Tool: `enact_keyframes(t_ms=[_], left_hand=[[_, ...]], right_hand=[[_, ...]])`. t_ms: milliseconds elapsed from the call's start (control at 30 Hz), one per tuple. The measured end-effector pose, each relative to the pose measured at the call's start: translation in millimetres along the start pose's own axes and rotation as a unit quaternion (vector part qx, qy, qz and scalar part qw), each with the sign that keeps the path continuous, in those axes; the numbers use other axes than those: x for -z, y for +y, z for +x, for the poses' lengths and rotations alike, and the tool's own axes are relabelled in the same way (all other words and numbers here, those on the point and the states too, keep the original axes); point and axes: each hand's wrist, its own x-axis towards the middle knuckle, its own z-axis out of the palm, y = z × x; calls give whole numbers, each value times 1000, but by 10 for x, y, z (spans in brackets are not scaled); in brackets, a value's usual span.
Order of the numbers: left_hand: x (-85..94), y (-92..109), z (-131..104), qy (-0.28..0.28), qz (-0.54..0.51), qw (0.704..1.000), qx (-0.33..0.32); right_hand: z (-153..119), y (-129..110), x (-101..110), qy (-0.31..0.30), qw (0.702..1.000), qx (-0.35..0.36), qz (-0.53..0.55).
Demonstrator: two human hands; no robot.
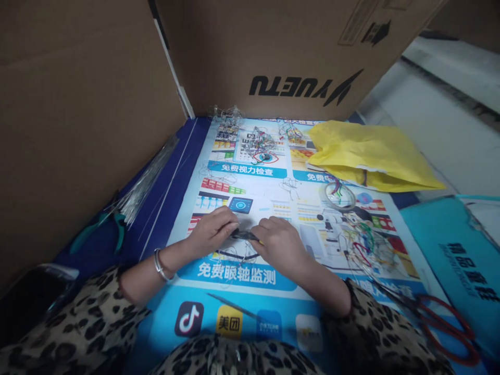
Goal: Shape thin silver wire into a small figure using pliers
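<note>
My left hand (214,229) has its fingers pinched together around one end of a small dark strip-like piece (244,235). The other end is in the closed fingers of my right hand (279,245), where a bit of yellow shows by the fingertips. What exactly the dark piece is, I cannot make out. Just below both hands, a loose tangle of thin wire (238,252) lies on the printed poster sheet (250,286). Nearer my body a thin dark rod (230,303) rests on the same sheet.
At left lie green-handled pliers (120,234) and a bundle of straight wires (146,182). To the right are a tape roll (339,195), coloured wires (365,242), a yellow bag (371,153), red-handled scissors (445,323) and a teal bag (457,250). Cardboard walls (219,62) stand behind and left.
</note>
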Motion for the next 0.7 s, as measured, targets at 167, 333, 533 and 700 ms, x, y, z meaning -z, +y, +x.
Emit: enact_keyframes(t_ms=[167, 333, 533, 700], left_hand=[[-6, -12, -6, -6, 0, 1000, -5], [-16, -36, -21, -12, -1, 1000, -5], [-13, -35, -22, -14, -14, 1000, -5], [-13, -33, -31, -11, -27, 1000, 3]], right_hand=[[-4, 8, -20, -4, 1000, 4, -3], [-15, 16, -41, -5, 1000, 4, -6], [-7, 27, -59, -17, 1000, 8, -9], [-8, 62, -1, -22, 1000, 7, -2]])
